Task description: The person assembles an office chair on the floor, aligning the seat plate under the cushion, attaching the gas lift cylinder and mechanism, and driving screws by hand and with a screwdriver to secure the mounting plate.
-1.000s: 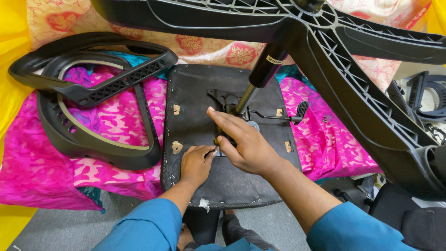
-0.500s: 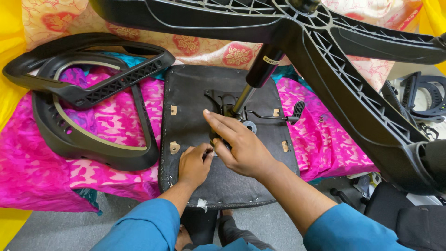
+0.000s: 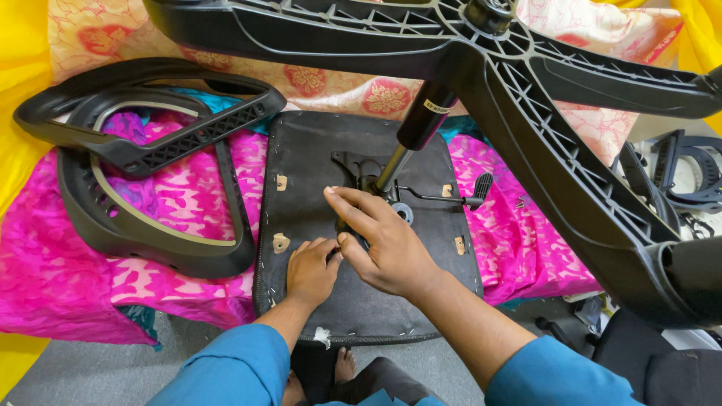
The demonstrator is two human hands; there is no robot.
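Two hands worked on an upturned black chair seat [image 3: 316,188] lying on pink cloth [image 3: 90,263].

The left hand [image 3: 310,272] and right hand [image 3: 376,244], fingers narrowly curled, pinched something hidden at the seat's metal mechanism [image 3: 361,169].

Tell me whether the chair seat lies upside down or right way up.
Upside down: the seat shows its black underside with the mechanism and gas cylinder pointing up.

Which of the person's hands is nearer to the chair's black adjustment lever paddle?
The right hand. It rests on the seat underside left of the lever paddle, by the mechanism. The left hand lies farther left and lower.
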